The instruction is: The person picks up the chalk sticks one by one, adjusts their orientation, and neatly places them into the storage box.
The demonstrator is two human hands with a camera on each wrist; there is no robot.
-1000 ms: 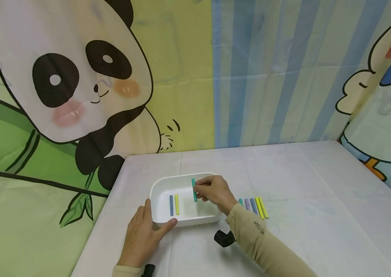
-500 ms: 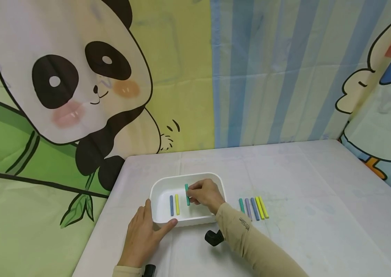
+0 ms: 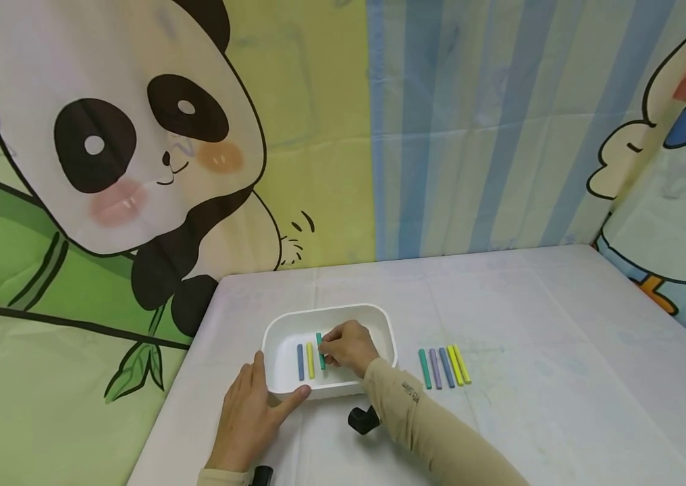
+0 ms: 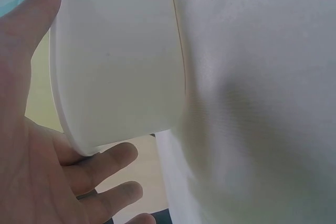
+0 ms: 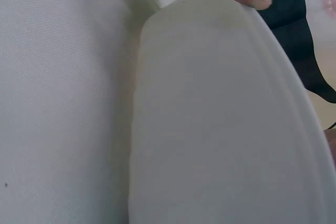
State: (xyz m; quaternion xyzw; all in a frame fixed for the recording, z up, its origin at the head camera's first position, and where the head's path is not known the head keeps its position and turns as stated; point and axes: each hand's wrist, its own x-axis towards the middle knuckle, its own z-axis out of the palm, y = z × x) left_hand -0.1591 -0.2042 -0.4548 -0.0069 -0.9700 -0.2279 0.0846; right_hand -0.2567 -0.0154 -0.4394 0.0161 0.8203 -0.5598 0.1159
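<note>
My right hand [image 3: 349, 347] pinches a green chalk stick [image 3: 319, 338] over the white tray [image 3: 376, 332], close to its floor; contact with it cannot be told. A blue chalk stick [image 3: 300, 362] and a yellow chalk stick [image 3: 310, 360] lie side by side in the tray, just left of the green one. At the tray's near left corner rests my left hand [image 3: 250, 413], thumb on the front rim and fingers along the left side. The left wrist view shows those extended fingers [image 4: 105, 166] against the tray's outer wall [image 4: 115, 61].
Right of the tray, a row of chalk sticks lies on the white cloth-covered table [image 3: 537, 351]: green [image 3: 425, 368], purple [image 3: 436, 368], blue [image 3: 447, 368] and two yellow [image 3: 455, 365]. A printed curtain [image 3: 312, 135] hangs behind the table.
My right hand has moved left and slightly down with the green chalk, bringing it beside the yellow stick. The left hand has stayed on the tray's corner.
</note>
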